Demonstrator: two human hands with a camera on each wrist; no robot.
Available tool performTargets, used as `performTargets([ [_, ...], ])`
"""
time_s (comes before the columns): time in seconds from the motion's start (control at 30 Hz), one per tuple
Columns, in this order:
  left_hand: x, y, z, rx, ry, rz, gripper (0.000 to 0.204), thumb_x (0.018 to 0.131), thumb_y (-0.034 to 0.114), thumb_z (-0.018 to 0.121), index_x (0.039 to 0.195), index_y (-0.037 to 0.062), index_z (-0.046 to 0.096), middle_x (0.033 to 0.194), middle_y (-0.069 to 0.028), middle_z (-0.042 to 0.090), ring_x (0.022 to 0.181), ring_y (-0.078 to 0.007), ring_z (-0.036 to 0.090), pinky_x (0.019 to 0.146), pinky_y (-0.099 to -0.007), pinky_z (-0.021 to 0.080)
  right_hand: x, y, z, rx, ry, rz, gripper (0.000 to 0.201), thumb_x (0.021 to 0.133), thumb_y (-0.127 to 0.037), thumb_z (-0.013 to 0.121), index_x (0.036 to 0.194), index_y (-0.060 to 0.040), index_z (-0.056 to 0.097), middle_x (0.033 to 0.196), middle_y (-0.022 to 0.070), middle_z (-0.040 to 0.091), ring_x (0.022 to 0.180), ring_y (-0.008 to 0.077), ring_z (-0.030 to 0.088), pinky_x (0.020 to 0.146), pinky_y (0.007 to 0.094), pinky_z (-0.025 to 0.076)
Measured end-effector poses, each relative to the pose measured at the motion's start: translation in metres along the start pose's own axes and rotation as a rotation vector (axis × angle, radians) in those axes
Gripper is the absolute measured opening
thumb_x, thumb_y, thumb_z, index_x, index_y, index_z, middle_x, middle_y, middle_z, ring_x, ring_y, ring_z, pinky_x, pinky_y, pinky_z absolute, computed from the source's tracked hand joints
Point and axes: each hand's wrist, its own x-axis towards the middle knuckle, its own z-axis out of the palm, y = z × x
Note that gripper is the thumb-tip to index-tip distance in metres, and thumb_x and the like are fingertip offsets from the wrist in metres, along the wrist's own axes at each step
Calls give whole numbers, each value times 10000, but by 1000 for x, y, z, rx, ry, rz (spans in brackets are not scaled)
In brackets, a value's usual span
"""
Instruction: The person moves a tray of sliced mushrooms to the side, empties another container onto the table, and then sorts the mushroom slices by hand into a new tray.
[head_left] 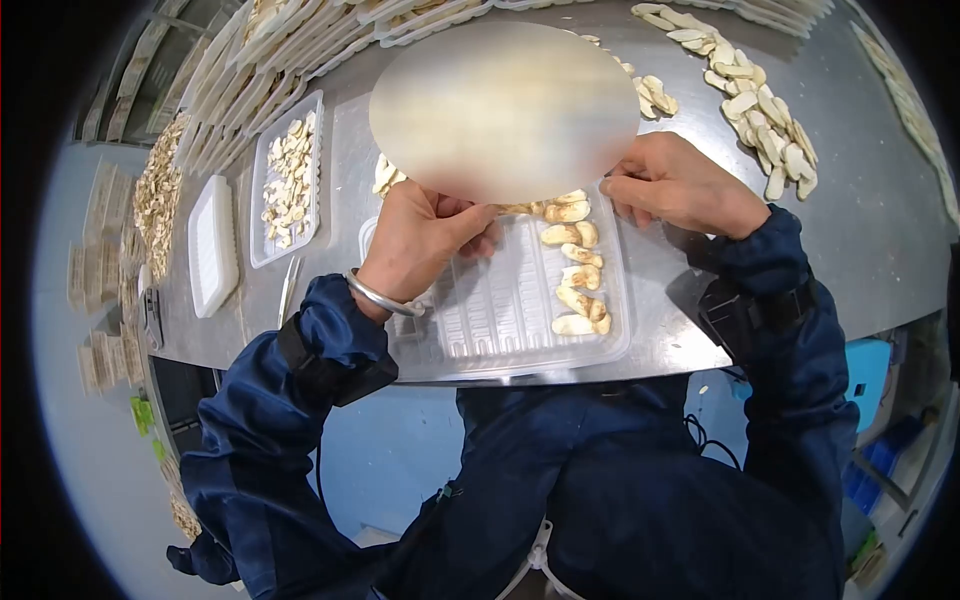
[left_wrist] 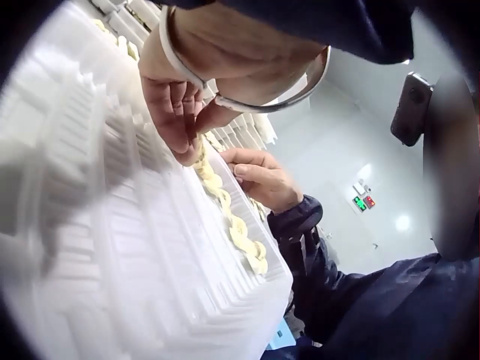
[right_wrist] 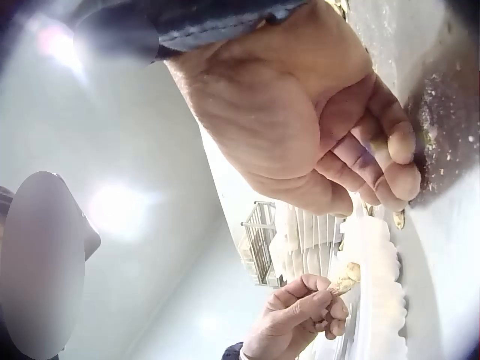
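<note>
Cream-brown elongated slice (right_wrist: 346, 278) pinched by left hand (head_left: 425, 232), over translucent ribbed plastic tray (head_left: 480, 290), near line of similar slices (head_left: 582, 278). Right hand (head_left: 685, 185) loosely curled, seemingly holding nothing. Careless lowering could skew line.

This looks like a food-packing workroom: a metal table (head_left: 880, 240) bears many stacked plastic trays (head_left: 235, 105) and long rows of pale slices (head_left: 740, 103).

A person wears slightly shiny navy-blue clothing: a loose left sleeve (head_left: 255, 420) and right sleeve (head_left: 800, 370), each gathered at the cuff and circled by a black strapped-on device (head_left: 728, 318). A smooth silver bangle (head_left: 383, 297) rings the left wrist. Navy cloth (head_left: 640, 450) covers the lap below the counter's (head_left: 860, 250) near edge.
</note>
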Motion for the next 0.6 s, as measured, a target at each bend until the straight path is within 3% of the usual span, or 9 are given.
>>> performTargets([
  [0.23,-2,0,3,0,64,41,92,905,22,623,962,-30,571,743,-61,671,641,-78,633,591,-211,510,1,-2,0,-26,5,12,351,877,-203,549,1057,81,647,599,71,636,511,153,579,579,292,459],
  [0.43,2,8,-17,153,193,206,74,889,17,636,952,-20,625,727,-30,659,676,-68,630,610,-216,509,2,-2,-5,-37,-44,9,328,885,-164,534,1115,48,632,656,50,617,543,107,556,539,265,433],
  [0.53,19,6,-46,355,254,320,62,890,27,644,915,-25,665,750,-21,658,675,-56,617,603,-225,498,1,-2,-5,-46,-36,5,334,884,-169,531,1115,50,631,657,49,615,544,107,553,542,264,431],
  [0.57,24,9,-48,392,282,282,73,852,35,671,896,-22,684,780,-35,656,668,-91,609,616,-256,494,1,-3,-5,-48,-34,6,336,884,-171,529,1116,51,630,657,48,614,545,107,552,544,263,431],
  [0.6,30,11,-50,519,263,380,93,835,47,682,901,-18,685,782,-45,650,664,-115,604,617,-267,491,1,-3,-4,-39,-25,-2,340,882,-187,537,1096,60,633,634,61,618,542,130,561,556,279,439],
])
